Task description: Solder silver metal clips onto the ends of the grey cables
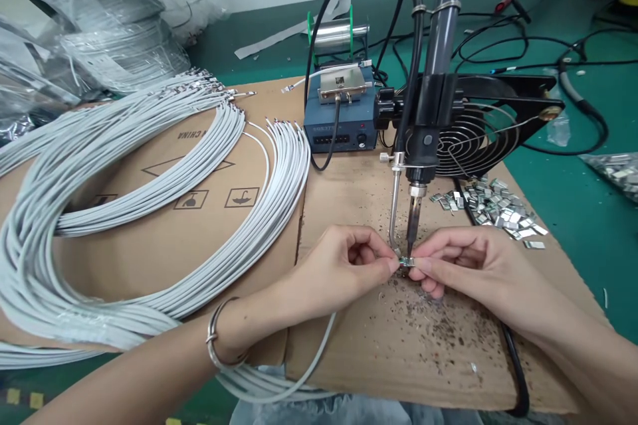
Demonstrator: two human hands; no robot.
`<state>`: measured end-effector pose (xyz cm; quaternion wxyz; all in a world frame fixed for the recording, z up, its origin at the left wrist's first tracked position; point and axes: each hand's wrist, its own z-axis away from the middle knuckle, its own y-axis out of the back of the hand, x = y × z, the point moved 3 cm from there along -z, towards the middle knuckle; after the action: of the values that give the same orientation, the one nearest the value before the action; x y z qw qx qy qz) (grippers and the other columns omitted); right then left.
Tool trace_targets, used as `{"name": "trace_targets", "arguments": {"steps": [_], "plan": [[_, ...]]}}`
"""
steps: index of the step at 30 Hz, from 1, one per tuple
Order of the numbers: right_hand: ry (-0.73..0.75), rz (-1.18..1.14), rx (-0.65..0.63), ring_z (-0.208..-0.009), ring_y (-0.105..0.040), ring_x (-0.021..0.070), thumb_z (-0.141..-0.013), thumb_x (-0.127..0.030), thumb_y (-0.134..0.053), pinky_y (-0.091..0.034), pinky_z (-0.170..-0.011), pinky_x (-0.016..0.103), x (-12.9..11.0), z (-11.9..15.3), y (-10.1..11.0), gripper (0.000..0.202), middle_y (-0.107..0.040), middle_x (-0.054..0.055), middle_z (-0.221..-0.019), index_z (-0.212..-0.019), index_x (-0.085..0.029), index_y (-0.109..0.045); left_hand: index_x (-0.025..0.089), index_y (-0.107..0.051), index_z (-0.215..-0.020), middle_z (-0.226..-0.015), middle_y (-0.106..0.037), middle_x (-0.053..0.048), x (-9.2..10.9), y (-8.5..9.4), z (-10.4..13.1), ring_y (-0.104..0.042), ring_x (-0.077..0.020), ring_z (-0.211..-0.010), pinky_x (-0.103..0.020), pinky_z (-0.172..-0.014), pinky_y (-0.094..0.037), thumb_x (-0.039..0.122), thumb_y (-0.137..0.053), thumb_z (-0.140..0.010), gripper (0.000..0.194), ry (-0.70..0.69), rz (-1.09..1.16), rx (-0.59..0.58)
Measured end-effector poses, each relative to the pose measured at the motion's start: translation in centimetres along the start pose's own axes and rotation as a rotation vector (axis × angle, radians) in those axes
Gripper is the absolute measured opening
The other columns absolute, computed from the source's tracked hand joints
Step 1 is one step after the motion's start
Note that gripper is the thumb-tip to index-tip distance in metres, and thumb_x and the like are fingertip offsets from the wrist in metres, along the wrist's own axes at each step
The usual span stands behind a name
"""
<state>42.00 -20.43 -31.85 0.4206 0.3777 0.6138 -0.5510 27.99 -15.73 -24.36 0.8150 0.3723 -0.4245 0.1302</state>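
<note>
left hand (343, 264) and right hand (466, 267), both pinched closed, hold small connector (408, 262) by opposite ends; likely light, rigid, fragile, so grip edges.

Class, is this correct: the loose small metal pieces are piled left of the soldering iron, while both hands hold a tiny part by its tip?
Not quite: the head view shows the metal pieces piled to the right of the soldering iron. The rest stands.

Workshop, electronics soldering.
Iron (428, 106), two o'clock; solder reel (331, 36), twelve o'clock; connectors (498, 206), loose, three o'clock; cables (284, 192), coiled, nine o'clock.
</note>
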Motion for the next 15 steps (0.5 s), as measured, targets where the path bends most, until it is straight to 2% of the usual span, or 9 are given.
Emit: {"name": "trace_targets", "arguments": {"steps": [11,13,15], "plan": [[0.013,0.038,-0.002,-0.054,-0.060,0.0100,-0.077,-0.024,-0.063,-0.051,-0.049,0.014,0.2,0.0,-0.1,0.012,-0.067,0.006,-0.067,-0.075,-0.013,-0.063,0.011,-0.057,-0.074,-0.054,-0.044,0.004,-0.1,-0.1,0.1,-0.039,-0.0053,-0.047,-0.017,-0.045,-0.030,0.025,-0.060,-0.077,0.015,0.022,0.013,-0.022],[0.038,0.148,0.019,-0.053,-0.059,0.0110,-0.077,-0.024,-0.062,-0.050,-0.048,0.016,0.1,0.5,-0.3,0.010,-0.065,0.005,-0.065,-0.075,-0.013,-0.062,0.010,-0.057,-0.078,-0.056,-0.046,0.003,-0.2,-0.3,0.2,-0.041,-0.0064,-0.048,-0.018,-0.046,-0.032,0.027,-0.059,-0.078,0.017,0.054,0.010,-0.052],[0.171,0.349,0.083,-0.058,-0.059,0.0121,-0.080,-0.020,-0.058,-0.049,-0.050,0.019,-0.4,1.3,-0.5,0.006,-0.064,0.003,-0.068,-0.078,-0.016,-0.061,0.009,-0.057,-0.080,-0.058,-0.047,0.002,-0.4,-0.5,0.4,-0.043,-0.0074,-0.051,-0.019,-0.049,-0.033,0.028,-0.059,-0.078,0.019,0.084,0.021,-0.090]]}}
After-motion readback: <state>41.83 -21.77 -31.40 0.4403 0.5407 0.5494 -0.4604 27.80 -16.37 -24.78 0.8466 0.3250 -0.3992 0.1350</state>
